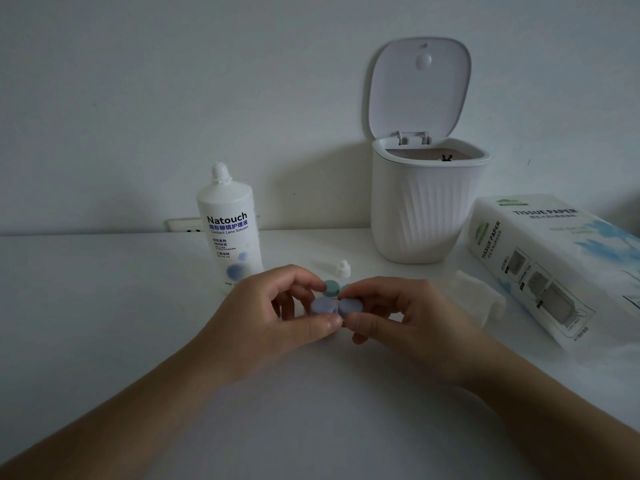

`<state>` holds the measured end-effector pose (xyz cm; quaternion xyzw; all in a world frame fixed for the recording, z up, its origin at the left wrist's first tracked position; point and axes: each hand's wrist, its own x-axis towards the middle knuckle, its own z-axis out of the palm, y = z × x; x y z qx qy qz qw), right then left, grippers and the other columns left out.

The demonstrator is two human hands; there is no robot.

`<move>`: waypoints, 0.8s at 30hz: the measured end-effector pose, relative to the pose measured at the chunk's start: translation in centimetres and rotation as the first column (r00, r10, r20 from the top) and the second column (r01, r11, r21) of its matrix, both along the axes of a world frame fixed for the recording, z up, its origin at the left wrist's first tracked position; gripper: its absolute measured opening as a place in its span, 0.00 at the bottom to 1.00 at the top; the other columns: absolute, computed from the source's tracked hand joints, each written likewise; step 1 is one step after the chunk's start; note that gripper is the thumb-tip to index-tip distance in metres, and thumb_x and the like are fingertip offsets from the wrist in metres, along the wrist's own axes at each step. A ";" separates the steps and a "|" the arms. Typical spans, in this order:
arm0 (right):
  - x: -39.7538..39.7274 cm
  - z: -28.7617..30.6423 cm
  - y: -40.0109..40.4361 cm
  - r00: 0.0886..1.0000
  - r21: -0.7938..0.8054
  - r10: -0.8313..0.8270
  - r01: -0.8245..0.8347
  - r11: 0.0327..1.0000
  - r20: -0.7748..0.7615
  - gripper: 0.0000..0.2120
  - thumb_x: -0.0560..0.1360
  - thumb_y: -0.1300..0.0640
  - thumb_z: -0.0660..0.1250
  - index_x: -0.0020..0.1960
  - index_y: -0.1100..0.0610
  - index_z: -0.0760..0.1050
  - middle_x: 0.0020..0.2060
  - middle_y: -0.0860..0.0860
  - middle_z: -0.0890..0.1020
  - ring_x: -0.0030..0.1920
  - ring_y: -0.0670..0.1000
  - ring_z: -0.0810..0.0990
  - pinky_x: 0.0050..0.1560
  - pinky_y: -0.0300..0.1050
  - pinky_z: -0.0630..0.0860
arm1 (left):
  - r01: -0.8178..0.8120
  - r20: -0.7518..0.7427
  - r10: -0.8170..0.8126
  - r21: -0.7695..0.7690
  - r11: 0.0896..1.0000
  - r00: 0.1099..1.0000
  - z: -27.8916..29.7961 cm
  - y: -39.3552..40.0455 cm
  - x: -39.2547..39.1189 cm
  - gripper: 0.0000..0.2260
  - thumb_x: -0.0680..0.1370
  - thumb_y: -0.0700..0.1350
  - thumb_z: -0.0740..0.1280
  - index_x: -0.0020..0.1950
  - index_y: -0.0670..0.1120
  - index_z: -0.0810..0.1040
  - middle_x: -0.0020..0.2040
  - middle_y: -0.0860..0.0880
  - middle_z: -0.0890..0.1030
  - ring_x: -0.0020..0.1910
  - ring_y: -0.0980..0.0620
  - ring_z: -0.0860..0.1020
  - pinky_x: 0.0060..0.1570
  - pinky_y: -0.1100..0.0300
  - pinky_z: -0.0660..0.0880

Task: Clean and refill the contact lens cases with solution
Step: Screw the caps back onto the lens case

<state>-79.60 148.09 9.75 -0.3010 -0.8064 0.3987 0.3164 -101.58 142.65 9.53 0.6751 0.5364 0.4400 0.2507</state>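
Both hands meet over the worktop point(104, 306) centre: left hand point(273, 313) pinches the left cap of the purple lens case point(331, 307) between thumb and fingers, right hand point(394, 317) pinches its right cap. Case held just above the surface. Green lens case point(331, 287) sits right behind it, partly hidden by fingers. Solution bottle point(229, 230) stands upright behind the left hand, uncapped; its white cap point(342, 268) lies just beyond the cases. Small bin point(424, 209), lid point(419, 88) open, at the back. Tissue pack point(550, 265) far right, crumpled tissue point(479, 299) beside it.
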 end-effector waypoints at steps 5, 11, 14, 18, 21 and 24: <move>-0.1 0.0 0.1 1.000 0.004 0.001 -0.001 1.000 0.000 0.13 0.72 0.42 0.73 0.54 0.45 0.82 0.43 0.46 0.86 0.40 0.46 0.86 0.46 0.43 0.81 | 0.052 -0.046 -0.051 0.036 0.998 0.998 0.0 0.0 -0.2 0.10 0.69 0.59 0.74 0.45 0.56 0.82 0.37 0.53 0.81 0.35 0.51 0.73 0.35 0.63 0.71; 0.0 -0.1 0.1 1.000 0.004 0.010 -0.010 1.000 -0.003 0.09 0.75 0.47 0.73 0.55 0.44 0.82 0.44 0.45 0.86 0.41 0.47 0.86 0.46 0.44 0.81 | 0.038 -0.025 -0.037 0.031 0.999 0.999 0.1 -0.1 -0.1 0.13 0.67 0.59 0.72 0.50 0.58 0.82 0.41 0.61 0.82 0.34 0.59 0.74 0.36 0.67 0.71; 0.0 0.0 0.1 1.000 0.016 0.013 -0.013 1.000 -0.001 0.12 0.73 0.43 0.72 0.55 0.44 0.82 0.44 0.44 0.86 0.40 0.46 0.86 0.45 0.39 0.81 | 0.013 -0.043 -0.010 0.060 0.998 0.999 -0.1 0.1 -0.2 0.12 0.65 0.60 0.76 0.43 0.56 0.81 0.34 0.54 0.79 0.32 0.50 0.72 0.31 0.65 0.68; -0.1 0.0 0.0 1.000 0.012 0.016 -0.016 1.000 -0.001 0.11 0.73 0.44 0.72 0.55 0.44 0.81 0.43 0.42 0.86 0.40 0.44 0.86 0.44 0.35 0.79 | 0.036 -0.057 -0.031 0.073 0.997 0.998 -0.4 0.2 -0.6 0.12 0.68 0.62 0.73 0.44 0.57 0.82 0.34 0.46 0.79 0.35 0.45 0.74 0.31 0.57 0.70; 0.0 0.1 -0.1 1.000 0.007 0.017 -0.017 1.000 -0.003 0.14 0.72 0.44 0.71 0.56 0.46 0.82 0.43 0.42 0.86 0.40 0.44 0.86 0.43 0.31 0.77 | 0.101 -0.044 -0.100 0.029 0.994 0.994 -0.4 0.2 -0.8 0.09 0.72 0.60 0.71 0.47 0.57 0.83 0.37 0.49 0.83 0.35 0.46 0.75 0.35 0.53 0.73; 0.0 0.2 0.0 1.000 0.009 0.007 -0.007 1.000 -0.004 0.10 0.75 0.51 0.73 0.56 0.48 0.82 0.43 0.44 0.87 0.40 0.46 0.86 0.44 0.33 0.78 | 0.159 -0.036 -0.159 -0.005 0.987 0.987 -0.2 0.0 -0.6 0.08 0.74 0.57 0.70 0.51 0.58 0.83 0.41 0.57 0.85 0.36 0.61 0.77 0.36 0.69 0.72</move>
